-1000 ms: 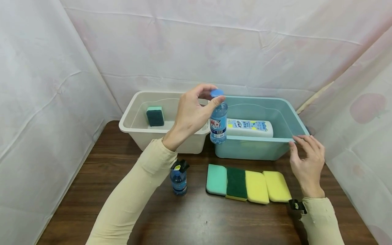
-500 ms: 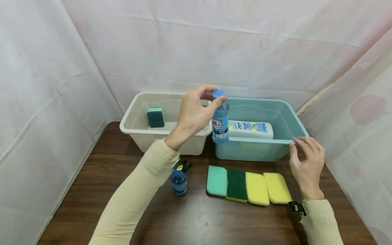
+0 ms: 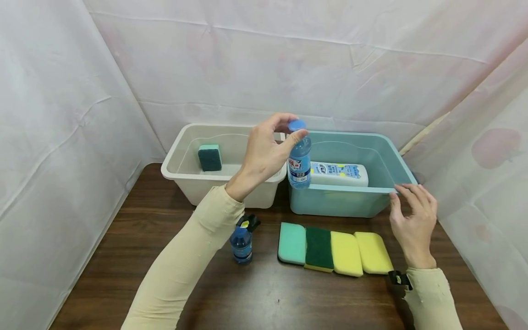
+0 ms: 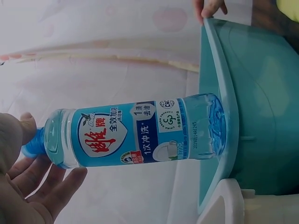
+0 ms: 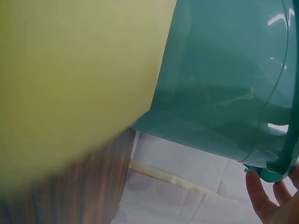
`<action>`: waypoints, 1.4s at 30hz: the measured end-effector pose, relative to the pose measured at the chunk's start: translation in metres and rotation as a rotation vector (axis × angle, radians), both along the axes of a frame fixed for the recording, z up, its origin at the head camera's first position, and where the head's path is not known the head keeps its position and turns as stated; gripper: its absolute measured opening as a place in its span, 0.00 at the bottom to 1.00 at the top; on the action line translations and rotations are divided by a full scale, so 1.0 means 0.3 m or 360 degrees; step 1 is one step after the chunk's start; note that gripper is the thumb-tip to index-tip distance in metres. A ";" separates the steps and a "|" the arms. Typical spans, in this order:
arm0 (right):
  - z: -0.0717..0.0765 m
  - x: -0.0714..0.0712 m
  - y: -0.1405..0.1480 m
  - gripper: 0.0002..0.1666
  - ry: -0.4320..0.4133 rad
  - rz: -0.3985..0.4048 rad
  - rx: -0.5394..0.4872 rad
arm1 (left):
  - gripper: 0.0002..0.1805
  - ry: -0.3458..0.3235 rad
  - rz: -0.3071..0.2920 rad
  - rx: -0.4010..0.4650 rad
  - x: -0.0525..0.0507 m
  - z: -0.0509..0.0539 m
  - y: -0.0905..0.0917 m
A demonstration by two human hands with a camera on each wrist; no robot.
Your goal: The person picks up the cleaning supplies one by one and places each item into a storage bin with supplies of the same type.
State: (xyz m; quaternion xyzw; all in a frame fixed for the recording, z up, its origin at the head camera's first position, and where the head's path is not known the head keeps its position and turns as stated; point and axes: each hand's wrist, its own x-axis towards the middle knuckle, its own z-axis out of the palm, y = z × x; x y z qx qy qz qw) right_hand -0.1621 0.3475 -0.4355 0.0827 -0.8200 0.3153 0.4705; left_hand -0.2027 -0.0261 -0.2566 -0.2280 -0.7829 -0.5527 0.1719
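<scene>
My left hand (image 3: 266,149) pinches the blue cap of a clear blue dish soap bottle (image 3: 299,162), which hangs upright at the front left of the teal bin (image 3: 338,201). In the left wrist view, the bottle's label (image 4: 126,133) faces the camera and its base overlaps the bin's rim. At the bin's front right corner, my right hand (image 3: 414,220) grips the rim with fingertips over it and the thumb in front. Inside that bin lies a white bottle (image 3: 338,174) with a blue and yellow label. Part of it is hidden behind the dish soap.
A beige bin (image 3: 222,181) stands left of the teal one, with a green sponge (image 3: 210,158) inside. On the dark table (image 3: 268,298), several sponges (image 3: 346,253) lie in a row. A second blue bottle (image 3: 241,247) stands near my left sleeve, partly covered by a black wrist strap.
My left hand has carried the dish soap bottle slightly to the right and a little higher. The right hand has stayed at the teal bin's corner.
</scene>
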 end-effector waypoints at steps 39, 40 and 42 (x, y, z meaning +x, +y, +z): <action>0.005 -0.006 -0.022 0.14 0.0015 -0.0005 -0.0013 | 0.19 -0.0022 0.0025 -0.0107 -0.022 -0.029 0.023; 0.004 -0.006 -0.021 0.14 0.0016 -0.0007 -0.0016 | 0.19 -0.0028 0.0023 -0.0127 -0.022 -0.026 0.024; 0.003 -0.004 -0.020 0.13 0.0012 -0.0009 -0.0017 | 0.20 -0.0042 0.0017 -0.0162 -0.022 -0.022 0.029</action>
